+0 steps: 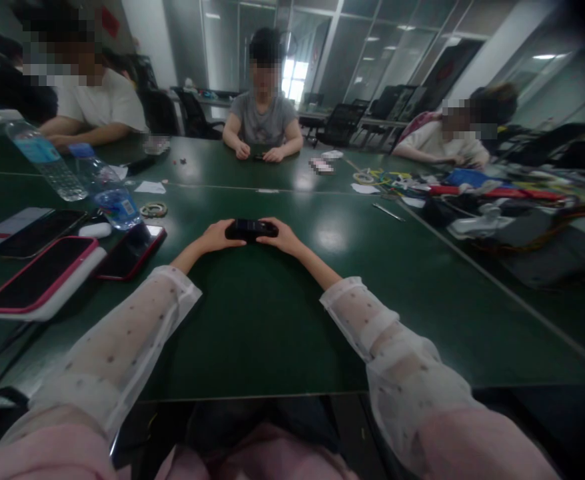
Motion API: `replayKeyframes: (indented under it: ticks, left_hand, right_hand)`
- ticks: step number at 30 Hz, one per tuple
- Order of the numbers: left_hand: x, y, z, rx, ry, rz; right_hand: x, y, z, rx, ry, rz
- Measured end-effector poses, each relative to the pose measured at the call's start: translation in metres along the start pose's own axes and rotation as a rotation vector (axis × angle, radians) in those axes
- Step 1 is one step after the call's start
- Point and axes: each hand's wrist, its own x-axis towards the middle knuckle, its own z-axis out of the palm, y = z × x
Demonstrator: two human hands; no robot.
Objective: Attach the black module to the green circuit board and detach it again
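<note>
Both of my arms reach forward over a dark green table (272,320). Between my hands is a small black boxy device (251,230), its exact kind too dark to make out. My left hand (216,236) grips its left end, with the thumb along the near side. Around the right end, my right hand (283,236) is closed in the same way. The device is level and sits at or just over the tabletop; I cannot tell whether it touches.
Left of me lie several phones, one a red-edged phone (132,252), with a water bottle (107,190) behind. A tape roll (153,210) is nearby. Cables and tools (492,193) crowd the right side. A person (262,113) sits opposite; others sit at both sides.
</note>
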Motion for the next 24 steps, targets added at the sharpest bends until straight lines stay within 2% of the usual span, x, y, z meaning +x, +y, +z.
replayKeyframes:
  ticks: [9,17,24]
  left_hand:
    - [-0.027,0.010,0.009,0.119,0.110,0.042]
    - [-0.055,0.021,0.008,0.160,0.112,0.039]
    - [-0.058,0.019,0.007,0.147,0.084,0.054]
  right_hand:
    - [-0.012,-0.012,0.008,-0.006,0.057,0.050]
    - [-0.035,-0.033,0.016,-0.009,0.067,0.061]
    - [-0.041,-0.038,0.021,-0.018,0.068,0.067]
